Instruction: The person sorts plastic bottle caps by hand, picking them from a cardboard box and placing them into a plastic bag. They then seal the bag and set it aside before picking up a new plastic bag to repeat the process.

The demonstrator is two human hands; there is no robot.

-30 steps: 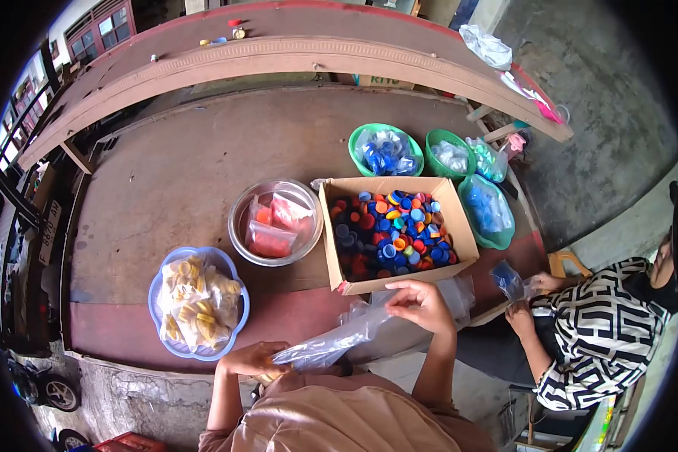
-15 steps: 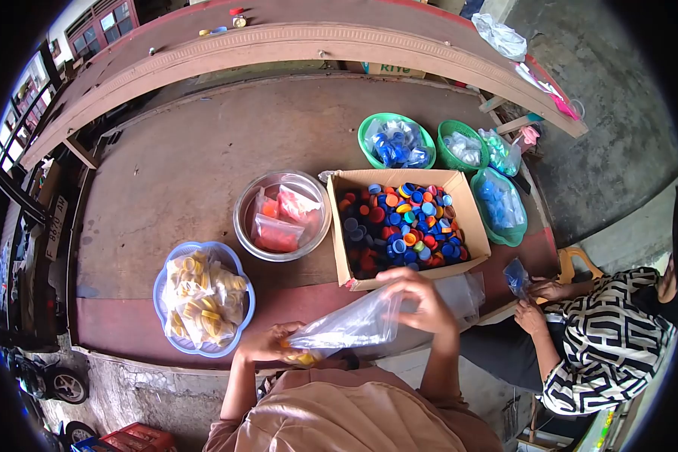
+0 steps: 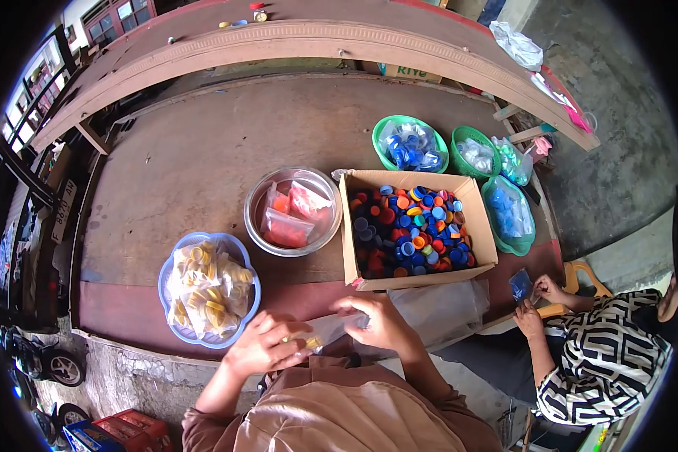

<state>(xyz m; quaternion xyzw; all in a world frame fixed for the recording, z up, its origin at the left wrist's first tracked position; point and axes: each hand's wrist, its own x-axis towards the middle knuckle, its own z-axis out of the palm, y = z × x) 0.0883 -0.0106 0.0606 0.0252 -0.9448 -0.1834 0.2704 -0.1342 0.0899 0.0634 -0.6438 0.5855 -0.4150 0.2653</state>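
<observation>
Close to my body, a clear plastic bag with yellow bottle caps in its lower end is stretched between my hands. My left hand grips the end with the caps, fingers curled round it. At the other end, my right hand pinches the plastic between thumb and fingers. Just left of my left hand stands a blue scalloped basket with several bags of yellow caps. Beyond my right hand is a cardboard box full of loose, mixed-colour caps.
A metal bowl holds red-filled bags. Green baskets with bagged caps stand at the back right. Flat clear bags lie right of my hands. At the right, a person holds a small bag of blue caps.
My right hand has come down and left, nearer my left hand. The bag, stretched long before, is now gathered shorter between them. The view has shifted slightly.
</observation>
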